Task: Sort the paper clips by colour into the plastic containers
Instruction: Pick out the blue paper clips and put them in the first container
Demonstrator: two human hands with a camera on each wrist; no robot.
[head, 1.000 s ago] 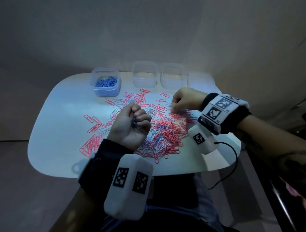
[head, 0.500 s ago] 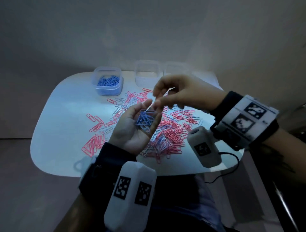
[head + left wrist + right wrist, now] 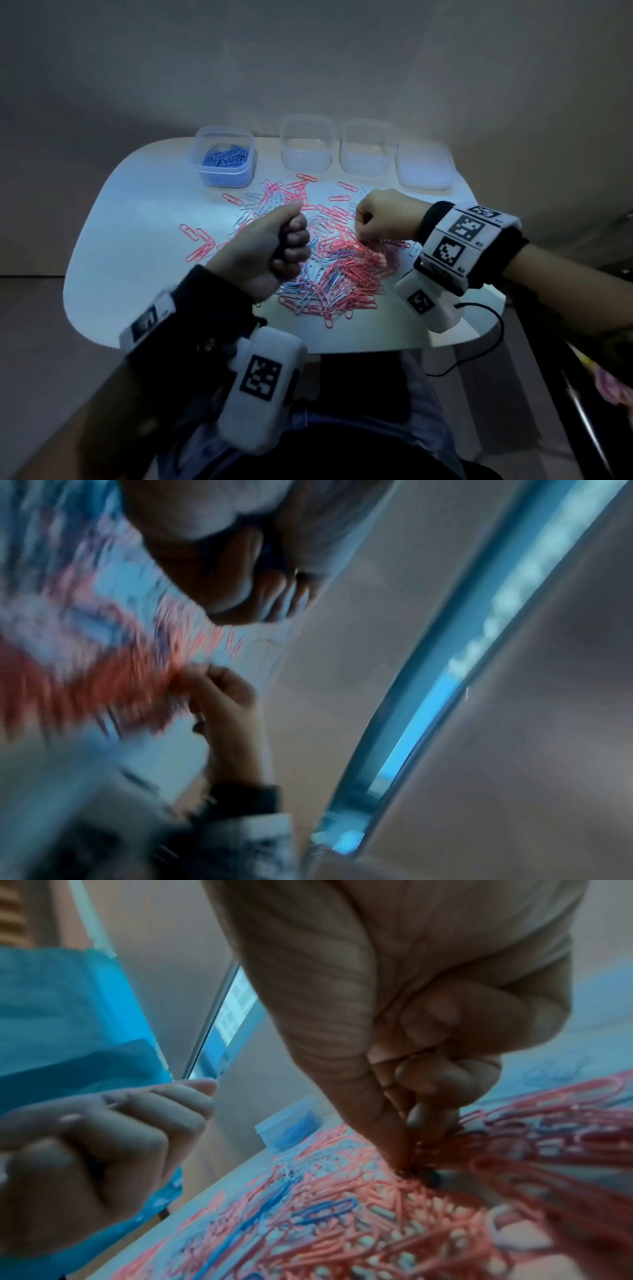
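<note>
White table [image 3: 113,246] carried everything. Nearest, the left hand [image 3: 270,250] was a fist around dark clips. Beyond, the right hand [image 3: 383,219] pinched into the pile of paper clips [image 3: 346,274]. Farthest stood 4 containers [image 3: 306,144], 1 with blue clips [image 3: 224,157]. Wristband [image 3: 459,240] print was unreadable.

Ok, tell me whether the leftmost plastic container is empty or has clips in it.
Not empty. The leftmost container holds a heap of blue clips, well below its rim; the container beside it shows none.
</note>
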